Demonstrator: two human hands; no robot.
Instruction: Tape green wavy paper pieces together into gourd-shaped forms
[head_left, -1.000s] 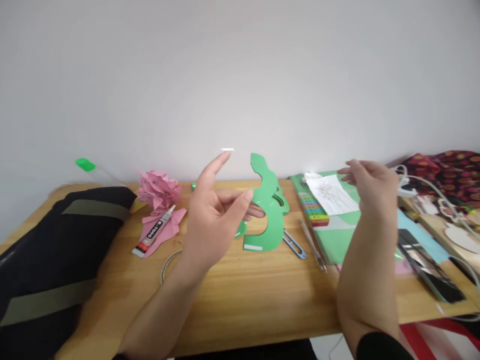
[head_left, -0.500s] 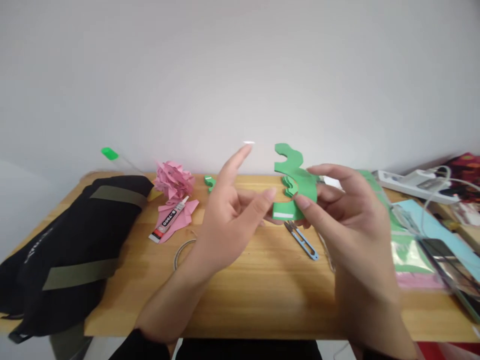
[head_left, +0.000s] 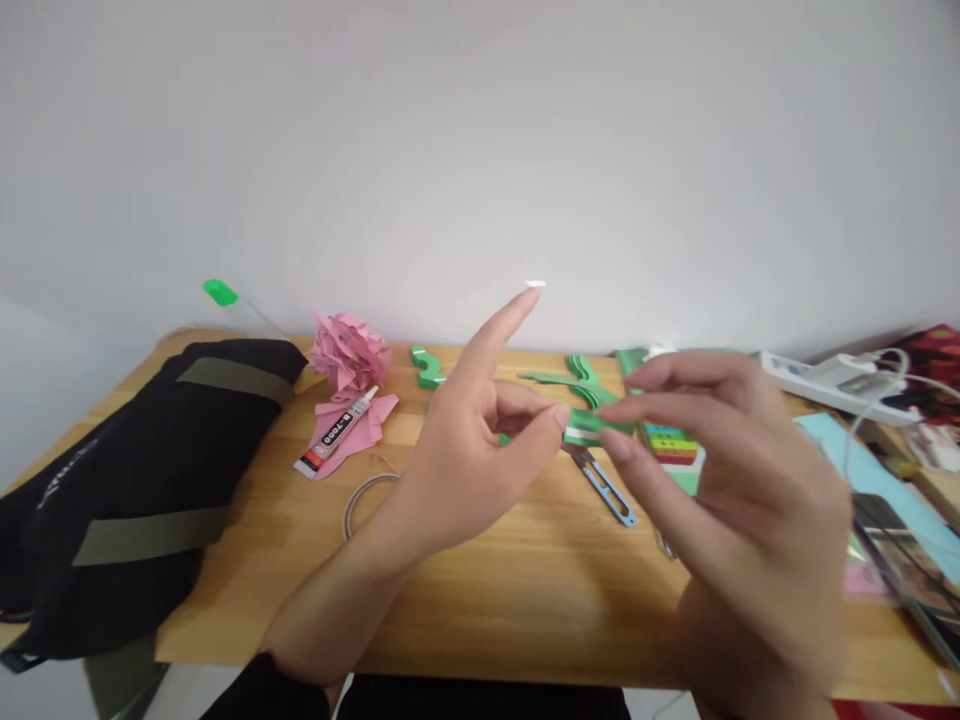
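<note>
Between my hands is a wavy green paper piece (head_left: 582,428) with a white strip along its near end. My left hand (head_left: 480,450) pinches its left side between thumb and fingers; the raised index finger carries a small white strip (head_left: 535,284) on its tip. The fingertips of my right hand (head_left: 735,480) are bent at the piece's right side, thumb near its edge; whether they grip it is unclear. Behind lie more wavy green pieces (head_left: 427,368). Just below the held paper are small blue thread snips (head_left: 609,492).
Pink paper flower (head_left: 349,352), B-7000 glue tube (head_left: 335,434) and a metal ring (head_left: 352,510) lie left. A black bag (head_left: 172,450) covers the left side. A power strip (head_left: 832,385), cables, light blue paper (head_left: 885,480) and a phone (head_left: 900,540) are at right.
The green piece has tipped from upright to nearly flat. My left hand has shifted right and now pinches it, while my right hand has moved right and its grip has loosened.
</note>
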